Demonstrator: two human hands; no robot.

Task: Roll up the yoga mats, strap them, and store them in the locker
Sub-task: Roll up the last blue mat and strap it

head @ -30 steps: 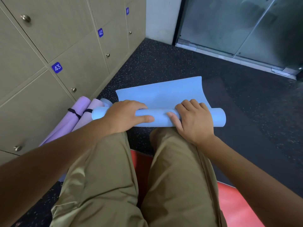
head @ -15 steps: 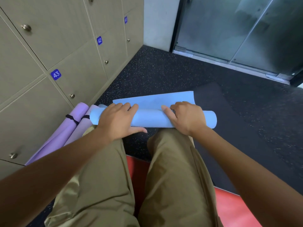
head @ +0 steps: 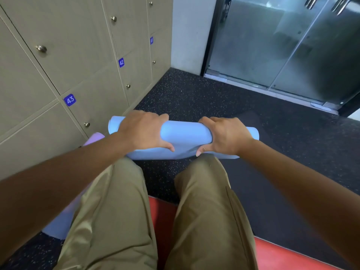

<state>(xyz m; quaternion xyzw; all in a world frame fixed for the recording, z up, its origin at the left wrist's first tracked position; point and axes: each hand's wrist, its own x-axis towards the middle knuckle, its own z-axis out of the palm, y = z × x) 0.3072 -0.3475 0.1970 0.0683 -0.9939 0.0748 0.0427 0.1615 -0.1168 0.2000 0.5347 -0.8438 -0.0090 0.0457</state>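
Pale blue foam, rolled into a cylinder, forms the yoga mat (head: pixel 185 131) held just beyond the knees and above the speckled black floor (head: pixel 194 94). Its long axis runs left to right across the body, roughly square to the wall of lockers (head: pixel 58 75) on the left. No flat tail of mat is seen ahead of the roll; a loose outer edge appears to lie along the near underside, between the two thumbs. The left hand (head: pixel 142 131) is wrapped over the left part of the roll, fingers curled over the far side and thumb tucked beneath. The right hand (head: pixel 226 135) is wrapped over the right part in the same way, so each grip is closed around the mat. The two ends of the roll project past the hands, the left end lying nearer the lockers. No strap is seen on this roll. A purple rolled mat (head: pixel 95 137) lies on the floor beside the lockers, just left of the left forearm and largely hidden by it. The locker doors in view, among them number 43 (head: pixel 69 99), are all closed. The strapping step is judged to come next; the left hand is the nearer to the lockers, so the roll would be carried leftward, left end first. A red surface (head: pixel 282 254) is seen beneath the legs.
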